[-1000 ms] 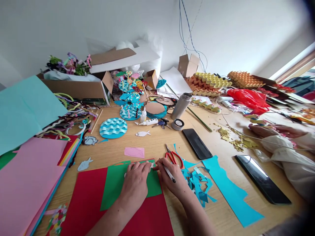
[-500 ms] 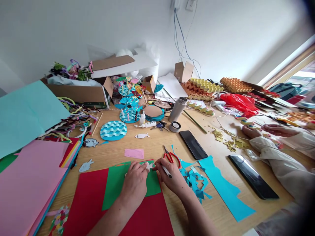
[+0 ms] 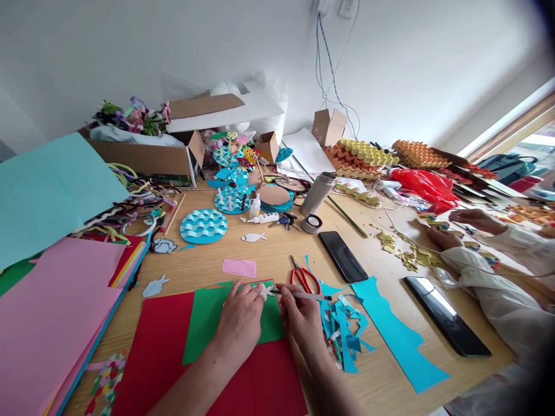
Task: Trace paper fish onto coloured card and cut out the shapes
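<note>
My left hand [image 3: 240, 315] lies flat with its fingers spread, pressing a small white fish cutout [image 3: 266, 292] onto a green sheet [image 3: 203, 323]. Under the green sheet is a larger red sheet [image 3: 160, 341]. A pen [image 3: 303, 295] is pinched in my right hand [image 3: 301, 318], its tip at the tail end of the cutout. Most of the cutout is hidden under my left fingers. Red-handled pliers [image 3: 304, 280] lie just beyond my right hand, and blue paper scraps [image 3: 347, 329] are to its right.
A pink paper piece [image 3: 239, 268], another white fish [image 3: 254, 237] and a wavy blue disc [image 3: 203, 226] lie beyond the sheets. Two phones [image 3: 343, 256] [image 3: 446, 316] are on the right. Another person's hands [image 3: 446, 237] hold small colourful pieces at the far right.
The pen in my right hand has swung from pointing back toward me to lying nearly level, tip leftward at the cutout. The view has shifted slightly.
</note>
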`<state>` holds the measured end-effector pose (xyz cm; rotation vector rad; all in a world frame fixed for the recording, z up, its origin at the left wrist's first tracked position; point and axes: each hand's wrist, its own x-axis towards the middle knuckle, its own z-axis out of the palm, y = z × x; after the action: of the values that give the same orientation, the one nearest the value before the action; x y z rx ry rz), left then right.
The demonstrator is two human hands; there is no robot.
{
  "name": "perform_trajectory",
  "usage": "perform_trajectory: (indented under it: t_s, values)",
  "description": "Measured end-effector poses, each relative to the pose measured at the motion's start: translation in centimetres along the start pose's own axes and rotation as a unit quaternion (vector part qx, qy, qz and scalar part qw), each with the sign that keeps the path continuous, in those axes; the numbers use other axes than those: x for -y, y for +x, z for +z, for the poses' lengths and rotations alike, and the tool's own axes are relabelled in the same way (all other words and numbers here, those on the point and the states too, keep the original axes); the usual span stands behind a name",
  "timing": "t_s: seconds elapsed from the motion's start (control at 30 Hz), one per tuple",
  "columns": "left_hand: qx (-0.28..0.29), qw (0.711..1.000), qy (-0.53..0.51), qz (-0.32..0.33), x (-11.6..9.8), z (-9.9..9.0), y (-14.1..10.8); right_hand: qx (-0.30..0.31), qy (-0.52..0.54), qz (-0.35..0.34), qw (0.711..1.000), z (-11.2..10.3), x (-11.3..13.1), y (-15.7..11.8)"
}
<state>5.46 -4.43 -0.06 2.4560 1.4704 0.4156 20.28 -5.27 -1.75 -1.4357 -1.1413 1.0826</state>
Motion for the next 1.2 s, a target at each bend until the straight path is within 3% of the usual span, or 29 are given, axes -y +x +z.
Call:
perform_trajectory:
  t_s: [0.13, 0.4, 1.2]
  values:
    - [-0.011, 1.000, -0.004, -0.001, -0.04, 0.19, -0.03, -0.037, -0.055, -0.026, 0.997, 0.44, -0.74, -0.29]
    - [-0.015, 1.000, 0.003, 0.004, 0.08, 0.40, -0.16, -0.053, -0.153, -0.065, 0.985, 0.44, -1.08, -0.65]
    - [-0.023, 1.000, -0.001, 0.007, 0.20, 0.88, -0.31, -0.047, -0.160, -0.093, 0.982, 0.61, -0.79, -0.77]
